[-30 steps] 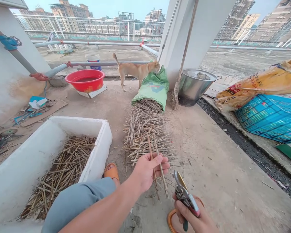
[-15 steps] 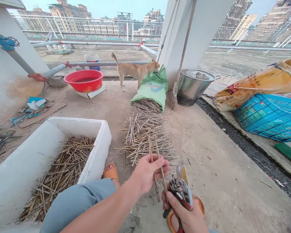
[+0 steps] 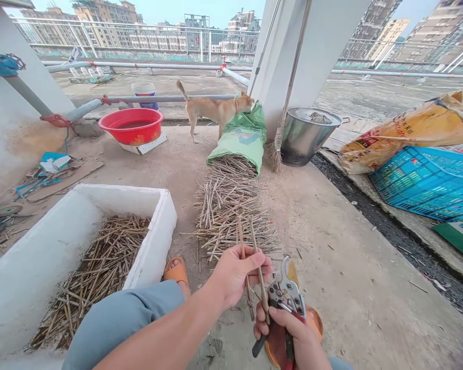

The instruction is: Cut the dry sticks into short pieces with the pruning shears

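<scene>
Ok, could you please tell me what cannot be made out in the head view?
All in the head view:
Pruning shears: handles partly covered by the right hand.
White foam box: part of its near side hidden by the trouser leg.
Steel pot: interior covered by its lid.
Dog: front paws behind the green sack.
Broom: handle end beyond the top edge.

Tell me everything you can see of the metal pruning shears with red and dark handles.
The silver metal pruning shears have a hooked silver blade, a yellowish blade beside it and a body with round dark fittings. Their red and dark handles are spread apart. The bare right hand grips them, blades pointing forward, above the grey-brown concrete floor. It also pinches a thin tan stick beside them; whether stick and metal touch is unclear.
</scene>
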Demonstrator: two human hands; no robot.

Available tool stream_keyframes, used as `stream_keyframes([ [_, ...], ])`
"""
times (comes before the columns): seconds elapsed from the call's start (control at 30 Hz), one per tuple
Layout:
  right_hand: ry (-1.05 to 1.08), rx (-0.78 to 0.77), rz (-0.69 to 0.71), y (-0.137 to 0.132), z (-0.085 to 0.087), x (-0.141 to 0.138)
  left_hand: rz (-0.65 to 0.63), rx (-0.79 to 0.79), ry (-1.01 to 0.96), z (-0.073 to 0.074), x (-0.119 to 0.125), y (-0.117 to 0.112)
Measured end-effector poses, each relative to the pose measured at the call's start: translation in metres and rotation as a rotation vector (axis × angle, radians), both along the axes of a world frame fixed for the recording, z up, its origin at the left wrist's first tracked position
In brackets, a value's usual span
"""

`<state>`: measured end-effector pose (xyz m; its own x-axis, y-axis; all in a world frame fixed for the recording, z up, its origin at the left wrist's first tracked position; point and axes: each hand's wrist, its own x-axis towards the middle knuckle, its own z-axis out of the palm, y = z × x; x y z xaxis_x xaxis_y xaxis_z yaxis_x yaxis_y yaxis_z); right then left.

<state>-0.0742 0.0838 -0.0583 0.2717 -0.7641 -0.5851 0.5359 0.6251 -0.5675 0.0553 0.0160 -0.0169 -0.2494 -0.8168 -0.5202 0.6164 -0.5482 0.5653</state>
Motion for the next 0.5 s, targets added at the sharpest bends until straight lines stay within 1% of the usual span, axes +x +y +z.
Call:
stream_keyframes([
  [0.13,0.005,0.017,-0.004,-0.0004,0.0037,0.0017,-0.012,0.002,-0.001,0.0008,0.0005,-0.0002],
  [0.33,0.088,0.0,0.024,0.0002,0.0054,0.0047,-0.039,-0.003,-0.019,-0.0008,0.0004,-0.0003],
  [0.5,0.122,-0.016,-0.053,-0.0011,0.0068,0.0035,-0.038,-0.02,-0.035,-0.0011,0.0002,0.0006],
])
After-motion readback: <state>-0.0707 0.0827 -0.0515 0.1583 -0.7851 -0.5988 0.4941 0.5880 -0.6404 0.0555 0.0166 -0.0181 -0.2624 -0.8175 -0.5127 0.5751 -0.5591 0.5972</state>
